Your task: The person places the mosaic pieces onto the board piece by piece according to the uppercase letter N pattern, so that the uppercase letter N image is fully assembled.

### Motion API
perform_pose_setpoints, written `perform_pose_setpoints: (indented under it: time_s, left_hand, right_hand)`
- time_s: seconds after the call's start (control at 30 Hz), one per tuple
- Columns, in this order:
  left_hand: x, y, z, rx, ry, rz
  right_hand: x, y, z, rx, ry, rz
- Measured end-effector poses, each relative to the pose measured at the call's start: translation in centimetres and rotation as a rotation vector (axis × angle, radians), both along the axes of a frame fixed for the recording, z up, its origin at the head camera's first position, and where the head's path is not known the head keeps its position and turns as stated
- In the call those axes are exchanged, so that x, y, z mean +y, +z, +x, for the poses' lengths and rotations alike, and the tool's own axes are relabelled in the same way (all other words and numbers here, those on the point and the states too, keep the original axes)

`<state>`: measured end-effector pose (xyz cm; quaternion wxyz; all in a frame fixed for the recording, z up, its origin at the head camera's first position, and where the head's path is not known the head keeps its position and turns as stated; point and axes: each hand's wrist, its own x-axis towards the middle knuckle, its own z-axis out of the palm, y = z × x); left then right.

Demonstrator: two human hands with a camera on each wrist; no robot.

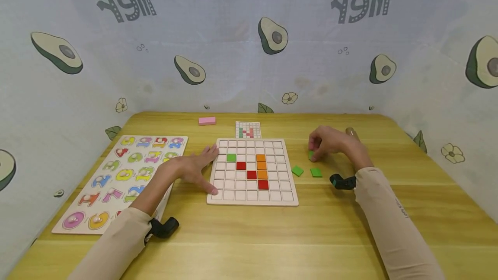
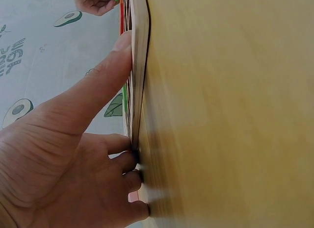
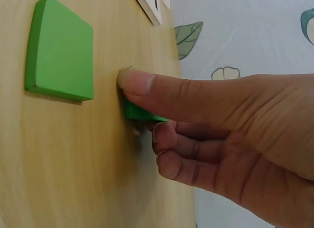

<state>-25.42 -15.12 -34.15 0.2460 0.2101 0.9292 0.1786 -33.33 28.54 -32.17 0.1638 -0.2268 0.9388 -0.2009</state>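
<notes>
A white grid board [image 1: 237,196] lies on the table, with one green tile [image 1: 231,157], several red tiles [image 1: 241,166] and a column of orange tiles [image 1: 261,165] in its squares. Spread along its left side is my left hand [image 1: 190,170]; the thumb presses the near-left corner, and the other fingertips rest near the far-left edge. To the right of the board, my right hand [image 1: 330,141] pinches a green tile [image 3: 140,114] close to the tabletop, its thumb covering part of it. Two loose green tiles lie nearby, a turned one [image 1: 297,170] and another [image 1: 316,172].
Behind the board is a small pattern card [image 1: 247,129], and a pink block [image 1: 207,121] sits at the far left. A number puzzle board [image 1: 122,162] lies under the left forearm. Beyond the right wrist shows a brown rounded object [image 1: 351,132].
</notes>
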Motion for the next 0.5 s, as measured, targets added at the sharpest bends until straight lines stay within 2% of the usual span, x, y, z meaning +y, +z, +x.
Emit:
perform_pose_setpoints:
  time_s: [0.2, 0.5]
  left_hand:
    - [0.05, 0.03, 0.02, -0.002, -0.010, 0.002]
    - [-0.10, 0.01, -0.07, -0.004, -0.011, 0.000]
  right_hand:
    - [-0.13, -0.34, -0.15, 0.064, 0.033, -0.064]
    - [-0.69, -0.70, -0.28, 0.111, 0.034, -0.128]
